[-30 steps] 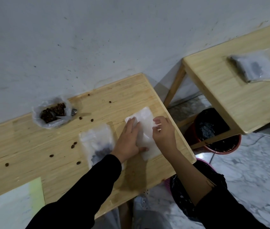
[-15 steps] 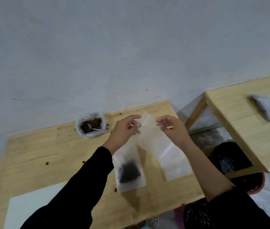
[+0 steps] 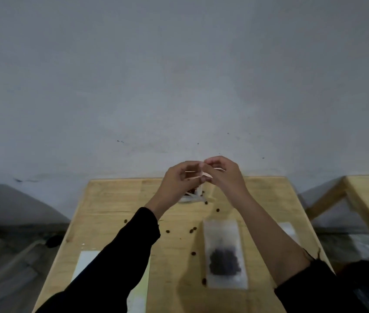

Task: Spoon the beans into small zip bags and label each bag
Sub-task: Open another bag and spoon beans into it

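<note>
Both hands — left hand [image 3: 180,179], right hand [image 3: 222,173] — pinch an empty zip bag [image 3: 203,175] with closed fingers above the table [image 3: 111,211].

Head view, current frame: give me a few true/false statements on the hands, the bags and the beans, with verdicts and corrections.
1. Both hands pinch the same thin bag up in front of the wall. True: the left hand and right hand meet on the empty bag.
2. The filled bag is held in the right hand. False: the filled bag lies flat on the table, touched by neither hand.
3. Loose beans lie scattered on the tabletop. True: several loose beans lie left of the filled bag.
4. Both forearms are covered by sleeves. False: only the left sleeve reaches the wrist; the right forearm is bare.
</note>
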{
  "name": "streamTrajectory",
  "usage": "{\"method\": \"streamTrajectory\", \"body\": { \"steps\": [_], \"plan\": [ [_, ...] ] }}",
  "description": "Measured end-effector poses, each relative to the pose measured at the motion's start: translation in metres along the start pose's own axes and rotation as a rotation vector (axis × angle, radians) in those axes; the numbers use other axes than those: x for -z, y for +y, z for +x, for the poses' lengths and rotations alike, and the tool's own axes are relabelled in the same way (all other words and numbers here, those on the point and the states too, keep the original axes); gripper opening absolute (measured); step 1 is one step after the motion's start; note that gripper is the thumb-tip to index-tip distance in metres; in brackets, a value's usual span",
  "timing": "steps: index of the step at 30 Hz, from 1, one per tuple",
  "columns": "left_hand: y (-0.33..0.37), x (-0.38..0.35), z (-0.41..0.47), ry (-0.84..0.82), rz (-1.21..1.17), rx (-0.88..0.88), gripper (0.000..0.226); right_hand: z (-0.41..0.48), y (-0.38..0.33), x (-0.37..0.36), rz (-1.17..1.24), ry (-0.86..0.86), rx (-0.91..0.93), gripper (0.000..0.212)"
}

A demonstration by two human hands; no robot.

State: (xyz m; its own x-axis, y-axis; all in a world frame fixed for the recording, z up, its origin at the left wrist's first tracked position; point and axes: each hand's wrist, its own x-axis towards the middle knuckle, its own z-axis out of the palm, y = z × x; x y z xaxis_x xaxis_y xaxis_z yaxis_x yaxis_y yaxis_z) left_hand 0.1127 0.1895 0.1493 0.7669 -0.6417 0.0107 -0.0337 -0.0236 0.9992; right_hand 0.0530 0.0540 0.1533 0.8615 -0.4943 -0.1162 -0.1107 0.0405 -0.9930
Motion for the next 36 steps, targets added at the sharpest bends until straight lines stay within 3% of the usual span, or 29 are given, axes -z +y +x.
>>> {"method": "streamTrajectory", "body": {
  "steps": [14,18,24,31,36],
  "plan": [
    [-0.001,0.022,-0.003,0.014,-0.178,0.023,0.029,-0.001,-0.010,-0.013,0.139,-0.097,-0.054,0.010],
    [-0.014,0.015,0.003,0.095,-0.005,0.014,0.018,0.004,-0.002,-0.019,-0.021,0.018,-0.039,0.003],
    [-0.030,-0.007,-0.002,0.253,0.164,-0.074,0.039,0.010,0.011,-0.027,-0.272,0.140,-0.038,0.004],
    [-0.042,-0.003,0.001,0.316,0.297,-0.104,0.010,0.010,0.015,-0.025,-0.182,0.174,-0.098,0.022],
    [-0.044,0.001,0.010,0.375,0.315,-0.046,0.016,0.009,0.021,-0.028,-0.187,0.199,-0.124,0.023]
  ]
}}
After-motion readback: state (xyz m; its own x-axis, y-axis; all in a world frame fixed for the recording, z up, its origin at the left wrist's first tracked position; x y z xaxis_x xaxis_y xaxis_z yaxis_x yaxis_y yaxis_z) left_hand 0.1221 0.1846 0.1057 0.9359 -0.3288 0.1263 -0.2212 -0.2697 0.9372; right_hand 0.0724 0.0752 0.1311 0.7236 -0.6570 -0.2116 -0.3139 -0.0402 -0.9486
